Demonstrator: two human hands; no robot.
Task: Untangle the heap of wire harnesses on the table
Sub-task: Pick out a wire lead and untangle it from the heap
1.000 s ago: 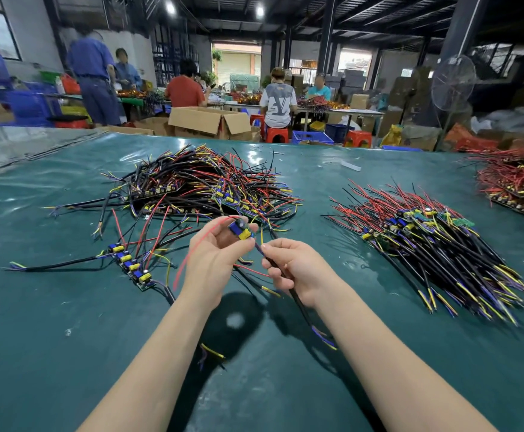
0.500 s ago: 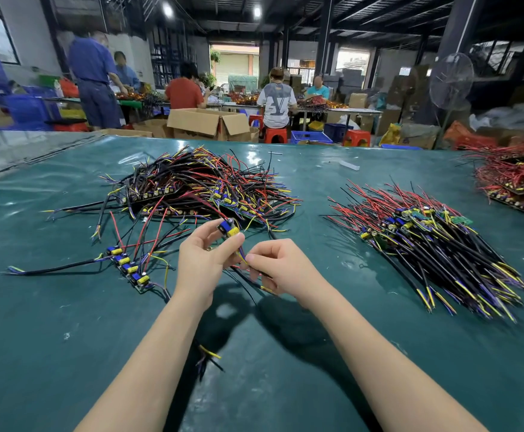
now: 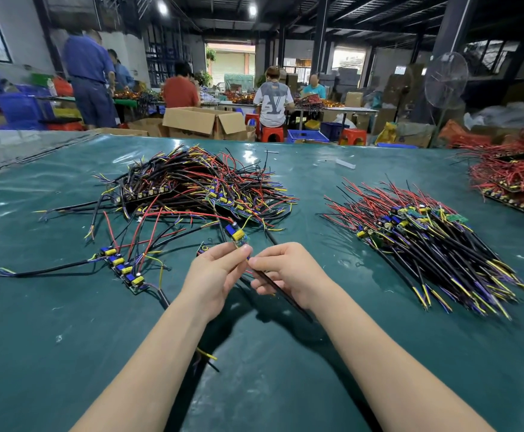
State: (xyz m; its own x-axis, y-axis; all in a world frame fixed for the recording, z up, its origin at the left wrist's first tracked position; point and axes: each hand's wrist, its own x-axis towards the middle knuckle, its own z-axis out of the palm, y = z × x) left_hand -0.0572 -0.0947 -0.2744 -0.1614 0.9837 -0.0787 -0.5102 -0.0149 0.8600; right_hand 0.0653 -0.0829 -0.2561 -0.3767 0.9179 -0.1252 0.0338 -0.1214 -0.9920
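Black cable (image 3: 274,285) pinched in right hand (image 3: 285,272); left hand (image 3: 218,277) pinches board (image 3: 238,234); best drawn apart slowly, clear of heap (image 3: 192,188).

The left forearm (image 3: 148,363) and right forearm (image 3: 388,363) are bare along their whole visible length, from the near edge to the wrists. The left hand (image 3: 214,275) and right hand (image 3: 288,272) are bare too, with slim fingers.
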